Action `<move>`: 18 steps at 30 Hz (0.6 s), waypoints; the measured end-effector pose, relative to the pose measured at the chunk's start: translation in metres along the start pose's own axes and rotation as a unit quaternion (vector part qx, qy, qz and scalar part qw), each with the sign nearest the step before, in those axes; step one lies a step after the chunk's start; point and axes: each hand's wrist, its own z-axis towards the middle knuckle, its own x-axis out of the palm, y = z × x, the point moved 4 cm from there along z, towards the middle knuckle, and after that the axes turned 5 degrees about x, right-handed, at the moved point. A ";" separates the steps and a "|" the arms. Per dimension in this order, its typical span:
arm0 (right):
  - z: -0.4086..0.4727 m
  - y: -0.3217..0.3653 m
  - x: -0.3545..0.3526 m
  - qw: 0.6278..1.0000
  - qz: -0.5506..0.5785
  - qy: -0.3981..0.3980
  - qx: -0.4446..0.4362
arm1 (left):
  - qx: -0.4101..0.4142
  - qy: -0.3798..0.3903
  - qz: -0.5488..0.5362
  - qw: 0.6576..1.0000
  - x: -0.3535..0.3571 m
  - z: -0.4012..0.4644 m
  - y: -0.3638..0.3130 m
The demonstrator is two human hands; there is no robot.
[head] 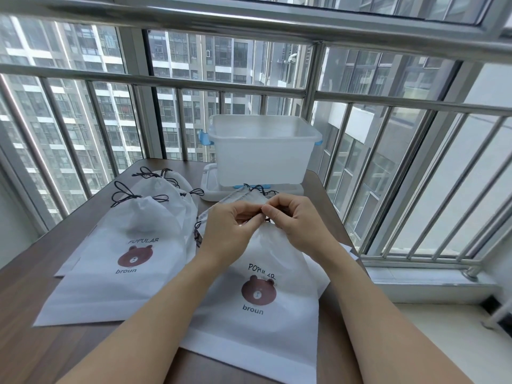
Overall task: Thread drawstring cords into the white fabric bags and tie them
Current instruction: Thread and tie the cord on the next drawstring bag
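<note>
1. I start with the room: a railing (171, 84) of steel bars runs across the far side and down my right, with apartment blocks beyond it. A pale ledge lies to the right of the table.

2. The table (33, 286) is brown wood grain. At its far edge stands a translucent plastic box (260, 151), resting on what looks like its lid (213, 189).

3. To my left lies a stack of bags (122, 245), their necks gathered and dark cords looped out at the top; I judge these finished.

4. The bag in hand (260, 300) lies flat in front of me, bear print up, its long axis running away from me, bottom hem nearest, mouth at the far end under my hands. Another bag (235, 198) peeks out beyond them.

5. Both hands meet at that mouth, thumbs and forefingers touching tip to tip. The left hand (227, 225) comes in from the left, fingers curled, pinching something at the neck. The right hand (293, 217) mirrors it from the right, also pinching.

6. The cord (267, 219) shows only as a dark snippet between the fingertips, running roughly across the bag's mouth. I cannot tell whether it is being knotted or fed into the channel; either way, neither hand is nearer, and the next pull should go sideways, along the mouth.
</note>
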 end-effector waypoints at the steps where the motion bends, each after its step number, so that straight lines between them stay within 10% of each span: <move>1: 0.000 0.000 -0.001 1.000 -0.008 -0.002 -0.002 | -0.014 0.007 -0.021 1.000 0.001 0.001 0.003; 18: 0.001 0.000 -0.004 0.993 -0.106 -0.048 -0.031 | -0.227 0.096 -0.317 0.916 0.009 0.002 0.025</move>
